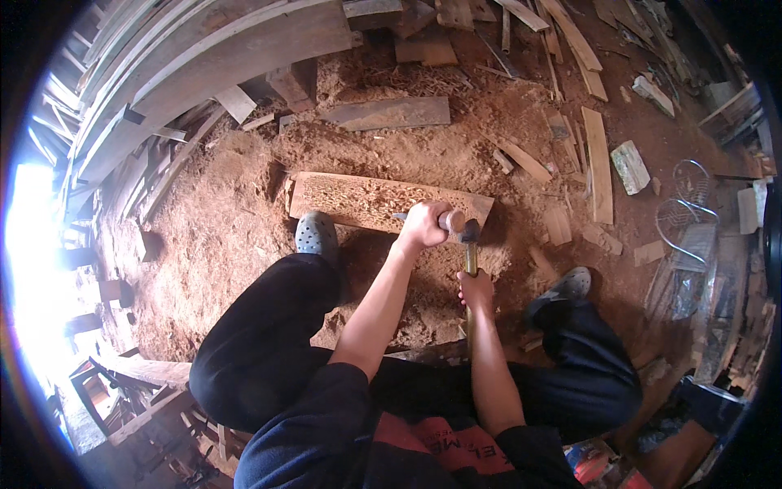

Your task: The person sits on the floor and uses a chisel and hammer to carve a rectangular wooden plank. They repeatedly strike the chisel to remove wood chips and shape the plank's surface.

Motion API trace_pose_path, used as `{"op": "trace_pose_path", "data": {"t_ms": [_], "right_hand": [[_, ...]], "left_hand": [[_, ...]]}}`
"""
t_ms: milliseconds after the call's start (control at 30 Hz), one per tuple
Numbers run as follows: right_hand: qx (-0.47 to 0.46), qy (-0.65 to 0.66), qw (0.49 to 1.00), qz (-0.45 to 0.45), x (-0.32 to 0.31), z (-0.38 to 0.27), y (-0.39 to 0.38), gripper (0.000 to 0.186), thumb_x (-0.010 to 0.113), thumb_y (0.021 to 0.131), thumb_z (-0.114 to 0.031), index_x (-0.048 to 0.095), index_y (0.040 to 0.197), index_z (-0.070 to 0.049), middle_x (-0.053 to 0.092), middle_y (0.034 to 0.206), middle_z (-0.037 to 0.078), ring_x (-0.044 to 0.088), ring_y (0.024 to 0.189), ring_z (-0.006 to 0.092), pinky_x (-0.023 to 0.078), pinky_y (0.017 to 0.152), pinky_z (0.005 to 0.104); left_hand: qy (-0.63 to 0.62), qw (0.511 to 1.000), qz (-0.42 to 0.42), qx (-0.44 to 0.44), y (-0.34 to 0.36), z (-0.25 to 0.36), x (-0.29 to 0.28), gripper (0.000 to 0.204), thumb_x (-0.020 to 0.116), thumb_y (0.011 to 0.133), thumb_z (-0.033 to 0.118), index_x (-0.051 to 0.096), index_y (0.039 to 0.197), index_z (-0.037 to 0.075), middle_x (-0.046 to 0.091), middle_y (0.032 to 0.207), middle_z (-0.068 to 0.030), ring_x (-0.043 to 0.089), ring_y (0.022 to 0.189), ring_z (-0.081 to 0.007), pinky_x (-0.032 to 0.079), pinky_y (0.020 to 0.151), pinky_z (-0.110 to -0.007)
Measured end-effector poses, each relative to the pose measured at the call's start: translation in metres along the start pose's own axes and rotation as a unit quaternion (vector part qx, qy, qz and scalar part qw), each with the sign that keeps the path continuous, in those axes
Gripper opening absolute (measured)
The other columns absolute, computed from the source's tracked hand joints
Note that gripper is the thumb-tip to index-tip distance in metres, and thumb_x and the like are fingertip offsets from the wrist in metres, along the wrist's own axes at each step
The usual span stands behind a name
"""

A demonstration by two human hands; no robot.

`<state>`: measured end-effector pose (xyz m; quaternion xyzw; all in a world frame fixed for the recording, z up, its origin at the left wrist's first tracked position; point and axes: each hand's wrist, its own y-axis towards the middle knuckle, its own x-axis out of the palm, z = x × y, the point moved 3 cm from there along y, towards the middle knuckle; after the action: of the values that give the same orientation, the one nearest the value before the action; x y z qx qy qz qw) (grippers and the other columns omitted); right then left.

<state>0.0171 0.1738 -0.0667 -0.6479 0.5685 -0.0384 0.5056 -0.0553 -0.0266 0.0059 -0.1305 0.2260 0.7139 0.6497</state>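
A wooden board (326,193) lies on the sawdust-covered ground in front of me, its top pitted with many small cut marks. Over its right half, my left hand (424,226) is closed round a chisel (453,220). The round wooden butt sticks out to the right, and the metal blade shows on the left of the fist. My right hand (476,289) grips the shaft of a hammer (470,233). The hammer head is right beside the chisel's butt; whether they touch I cannot tell. My left foot in a grey clog (316,235) is at the board's near edge.
Long planks (236,61) are stacked at the far left. Scrap boards (391,113) and thin strips (599,163) lie beyond and to the right. A pale block (630,167) and a wire rack (688,216) are farther right. My right clog (570,285) rests on the ground.
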Motion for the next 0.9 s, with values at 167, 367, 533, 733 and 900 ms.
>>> {"op": "trace_pose_path", "data": {"t_ms": [167,367,533,733,900], "right_hand": [[-0.017,-0.08,0.995,0.06,0.002,-0.017,0.001,0.045,0.066,0.076,-0.033,0.059,0.099,0.005,0.064,0.09,0.027,0.062,0.087,0.0429,0.049,0.075,0.0482],[-0.028,-0.079,0.994,0.071,0.008,-0.021,0.0,0.048,0.071,0.074,-0.038,0.063,0.09,0.007,0.064,0.084,0.028,0.063,0.081,0.0419,0.05,0.07,0.0479],[-0.042,-0.085,0.991,0.092,0.008,0.006,0.026,0.031,0.07,0.077,-0.029,0.061,0.077,0.001,0.059,0.059,0.01,0.056,0.043,0.0218,0.043,0.039,0.0366],[0.022,0.262,0.963,-0.054,-0.022,-0.022,-0.014,0.011,0.065,0.073,-0.013,0.056,0.072,-0.006,0.047,0.05,-0.001,0.041,0.035,0.0104,0.032,0.031,0.028],[-0.07,0.51,0.856,-0.038,-0.115,-0.095,-0.081,0.01,0.059,0.075,-0.011,0.049,0.077,-0.011,0.035,0.047,-0.005,0.034,0.034,0.0077,0.028,0.03,0.0247]], "left_hand": [[0.061,0.995,-0.072,0.024,-0.01,-0.008,0.017,0.022,0.061,0.056,0.013,0.063,0.078,0.008,0.064,0.074,-0.0141,0.063,0.072,-0.0337,0.051,0.064,-0.041],[0.03,0.999,-0.013,-0.004,-0.008,-0.016,0.006,0.022,0.061,0.059,0.016,0.063,0.081,0.01,0.064,0.071,-0.0149,0.062,0.069,-0.0352,0.051,0.063,-0.041],[0.027,0.999,-0.03,-0.01,0.003,-0.008,0.018,0.02,0.063,0.06,0.013,0.065,0.079,0.006,0.063,0.072,-0.0162,0.063,0.068,-0.0358,0.051,0.063,-0.04],[0.009,1.0,0.014,-0.017,0.002,-0.018,0.015,0.021,0.061,0.061,0.014,0.066,0.08,0.009,0.063,0.072,-0.0173,0.062,0.069,-0.0372,0.051,0.062,-0.041],[0.005,0.999,0.02,-0.043,0.007,-0.027,0.006,0.023,0.067,0.059,0.018,0.063,0.078,0.005,0.062,0.069,-0.0178,0.063,0.068,-0.0348,0.049,0.06,-0.038]]}}
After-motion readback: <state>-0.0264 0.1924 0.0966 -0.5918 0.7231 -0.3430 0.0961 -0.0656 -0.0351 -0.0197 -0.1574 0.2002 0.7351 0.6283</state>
